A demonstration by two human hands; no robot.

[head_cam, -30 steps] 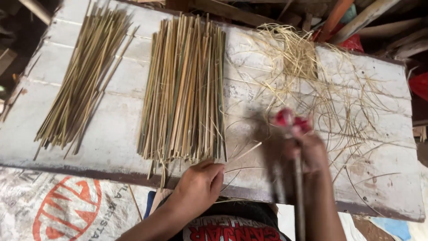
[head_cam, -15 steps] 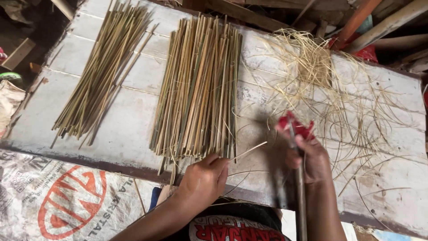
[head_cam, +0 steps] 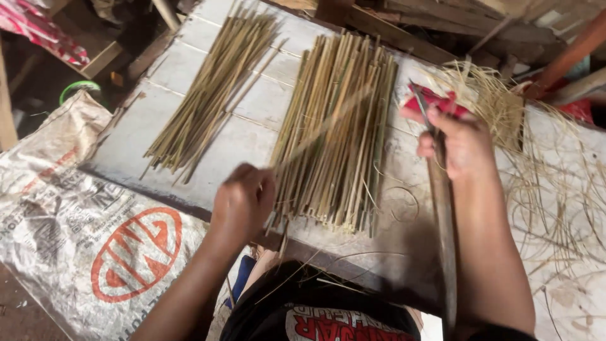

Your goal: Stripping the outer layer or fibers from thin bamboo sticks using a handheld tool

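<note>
My left hand (head_cam: pixel 243 203) is clenched on one thin yellow-green bamboo strip (head_cam: pixel 322 126) lifted over the middle bundle of strips (head_cam: pixel 338 136) on the white wooden table (head_cam: pixel 252 101), while my right hand (head_cam: pixel 464 142) grips a long red-handled knife (head_cam: pixel 442 208), so I judge the strip must meet the blade for shaving.

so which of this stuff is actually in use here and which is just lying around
In use:
- left hand gripping one thin bamboo stick
- right hand holding a long blade with a red grip
- middle bundle of sticks
- white plank table

Lying about:
- left bundle
- pale shavings
- printed sack
- timber offcuts
</note>
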